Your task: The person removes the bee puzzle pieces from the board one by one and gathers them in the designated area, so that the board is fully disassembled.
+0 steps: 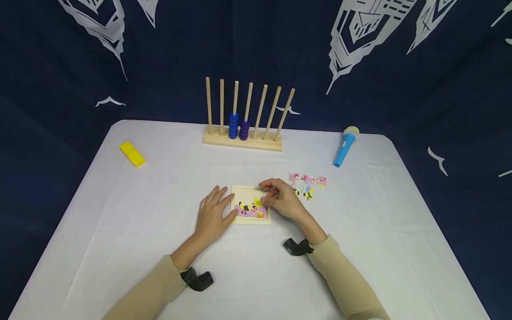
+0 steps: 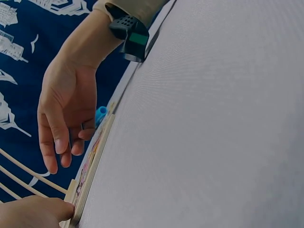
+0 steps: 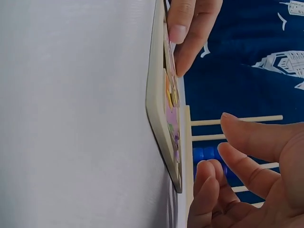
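Observation:
A shallow wooden jigsaw tray (image 1: 250, 222) lies on the table, its lower part filled with pink, yellow and black puzzle pieces (image 1: 250, 213). The left hand (image 1: 212, 218) rests at the tray's left side, fingers spread and thumb on the rim. Over the tray's right side hovers the right hand (image 1: 283, 200), fingers loosely bent. In the right wrist view, a gap shows between the thumb (image 3: 242, 130) and the index finger of the right hand, with nothing held there. Several loose jigsaw pieces (image 1: 308, 179), pink and yellow, lie to the right, partly hidden by that hand.
Behind the tray stands a wooden peg rack (image 1: 242, 143) with blue rings (image 1: 234, 126) and purple rings (image 1: 244, 130). A blue toy microphone (image 1: 343, 150) lies at the back right, a yellow block (image 1: 132, 154) at the back left. A dark patterned curtain (image 1: 180, 58) hangs behind the table.

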`<state>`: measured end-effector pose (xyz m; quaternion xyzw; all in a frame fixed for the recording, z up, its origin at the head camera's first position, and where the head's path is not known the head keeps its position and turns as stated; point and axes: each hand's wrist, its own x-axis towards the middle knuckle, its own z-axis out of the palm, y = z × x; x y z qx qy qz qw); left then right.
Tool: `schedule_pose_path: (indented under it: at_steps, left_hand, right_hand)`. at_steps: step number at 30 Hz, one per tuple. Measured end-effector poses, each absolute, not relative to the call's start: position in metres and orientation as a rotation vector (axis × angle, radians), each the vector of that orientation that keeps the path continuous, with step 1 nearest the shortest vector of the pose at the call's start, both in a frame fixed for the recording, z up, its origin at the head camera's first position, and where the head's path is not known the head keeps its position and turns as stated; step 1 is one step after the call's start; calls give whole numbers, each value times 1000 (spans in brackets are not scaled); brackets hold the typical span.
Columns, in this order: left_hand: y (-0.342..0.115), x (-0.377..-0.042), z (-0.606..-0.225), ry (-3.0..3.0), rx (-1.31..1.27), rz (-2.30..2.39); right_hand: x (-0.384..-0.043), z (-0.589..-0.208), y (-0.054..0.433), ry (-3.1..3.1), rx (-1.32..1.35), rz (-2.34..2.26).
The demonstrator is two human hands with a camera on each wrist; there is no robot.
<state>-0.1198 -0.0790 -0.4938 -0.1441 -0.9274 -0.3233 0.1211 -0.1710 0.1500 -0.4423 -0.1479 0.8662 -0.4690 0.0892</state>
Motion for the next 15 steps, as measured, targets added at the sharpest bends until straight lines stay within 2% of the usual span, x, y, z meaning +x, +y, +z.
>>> schedule_pose_path:
  at_steps: [15]
  left_hand:
    - [-78,-119,-493,-2700,-424,-951]
  right_hand:
    - [-169,-448,149,2583,-418,-1330]
